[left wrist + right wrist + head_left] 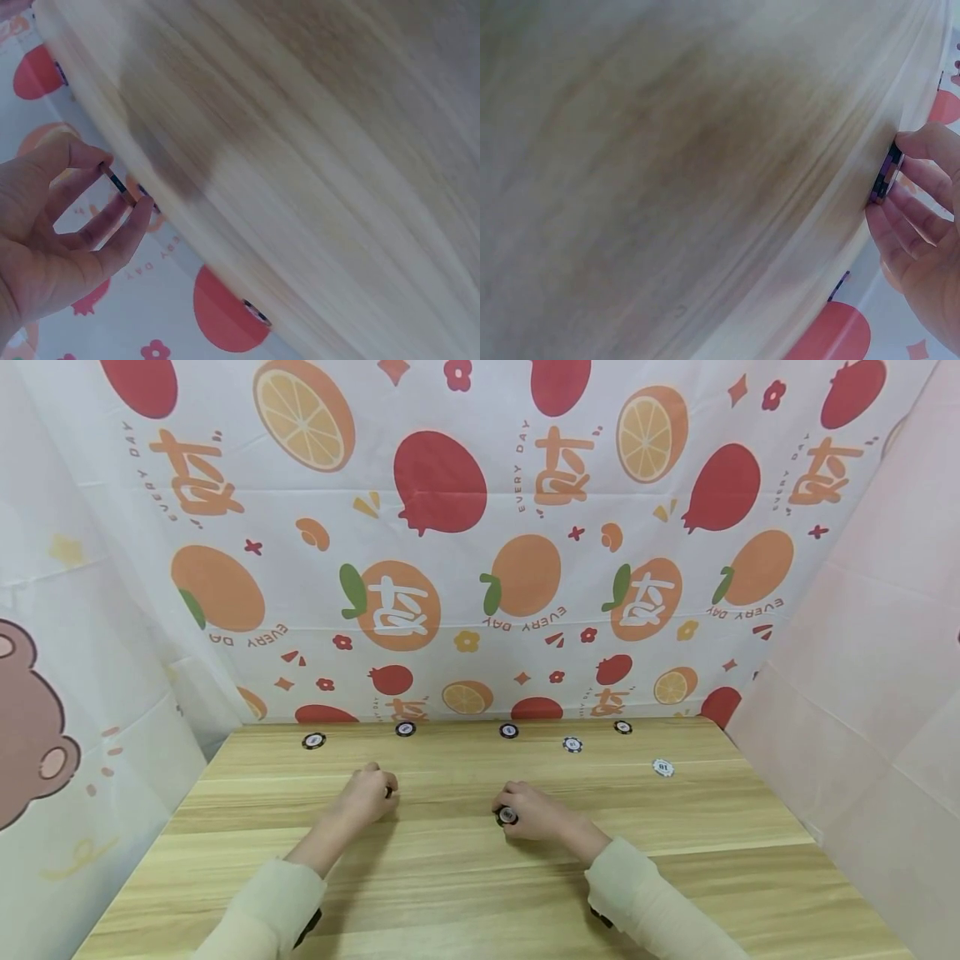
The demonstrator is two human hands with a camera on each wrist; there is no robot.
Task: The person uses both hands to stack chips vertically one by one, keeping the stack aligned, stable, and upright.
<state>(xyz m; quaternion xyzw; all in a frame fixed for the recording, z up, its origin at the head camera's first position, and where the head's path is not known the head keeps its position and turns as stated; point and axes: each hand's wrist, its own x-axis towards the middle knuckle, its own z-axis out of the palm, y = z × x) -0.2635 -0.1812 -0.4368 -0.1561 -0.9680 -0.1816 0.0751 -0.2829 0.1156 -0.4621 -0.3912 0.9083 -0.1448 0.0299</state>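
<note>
On the left of the head view my left hand [366, 797] pinches a dark poker chip [388, 792] by its edge. The left wrist view has that chip edge-on, thin, between thumb and fingertips. Nearer the middle, my right hand [534, 812] grips a small stack of poker chips [507, 815], its top face a black-rimmed chip with a pale centre. In the right wrist view the stack's rim [886, 174] shows black, purple and orange patches, with the thumb on one side and fingers on the other, close over the wood.
Along the wooden table's [465, 877] far edge lie black chips [314, 741], [406, 729], [509, 731], [623, 727]. A blue-and-white chip [572, 745] and a pale chip [663, 767] lie to the right. A fruit-print curtain [457, 577] hangs behind the table.
</note>
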